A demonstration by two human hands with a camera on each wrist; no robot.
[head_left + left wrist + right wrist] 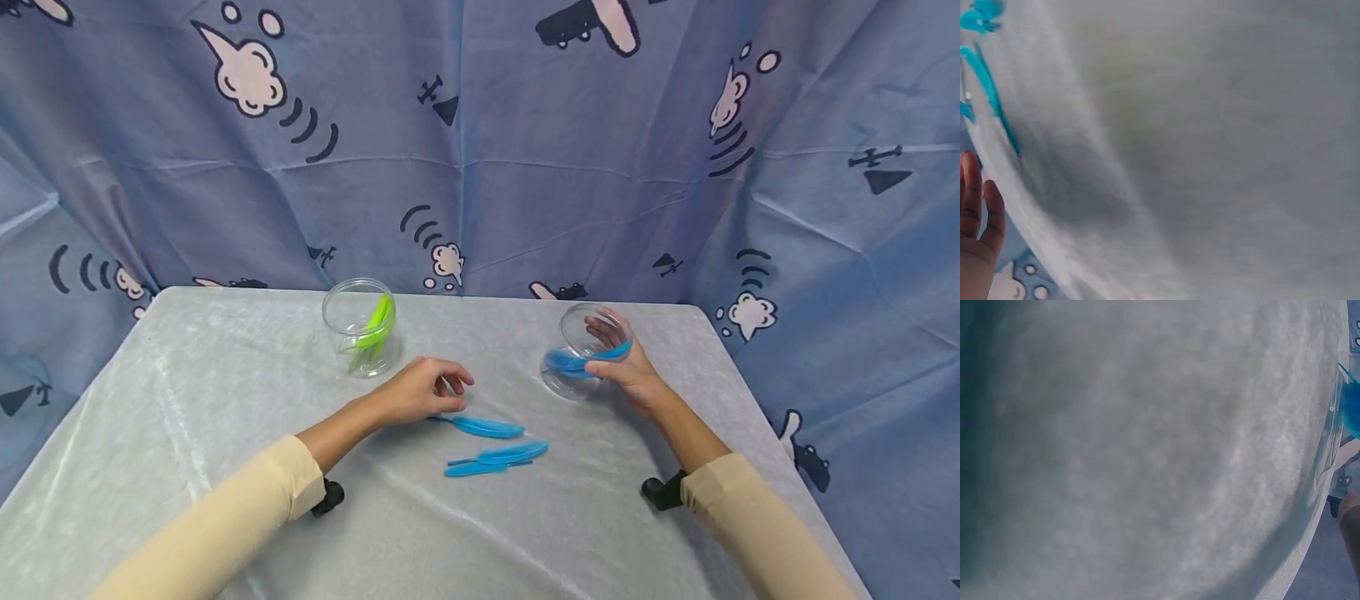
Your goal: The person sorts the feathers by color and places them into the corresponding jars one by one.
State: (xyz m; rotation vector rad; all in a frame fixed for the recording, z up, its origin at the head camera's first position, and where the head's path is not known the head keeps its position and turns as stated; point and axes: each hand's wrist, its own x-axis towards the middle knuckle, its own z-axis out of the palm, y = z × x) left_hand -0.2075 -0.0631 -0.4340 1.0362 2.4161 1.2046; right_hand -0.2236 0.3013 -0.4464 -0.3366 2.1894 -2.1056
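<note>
My right hand (630, 371) grips a clear round jar (566, 333) at the right of the table, thumb on the near side and fingers round the far side. Blue feathers (567, 362) lie inside that jar; in the right wrist view part of the jar shows at the right edge. Over the middle of the table, my left hand (420, 390) has loosely bent fingers with nothing visible in them. Just below it lies a blue feather (487, 428), its quill end near the hand. Other blue feathers (513, 453) lie closer to me.
A second clear jar (358, 367) with bright green feathers (375, 323) inside stands to the left of my left hand. A pale grey cloth covers the table (187, 400). Behind it hangs a blue patterned curtain (525, 217).
</note>
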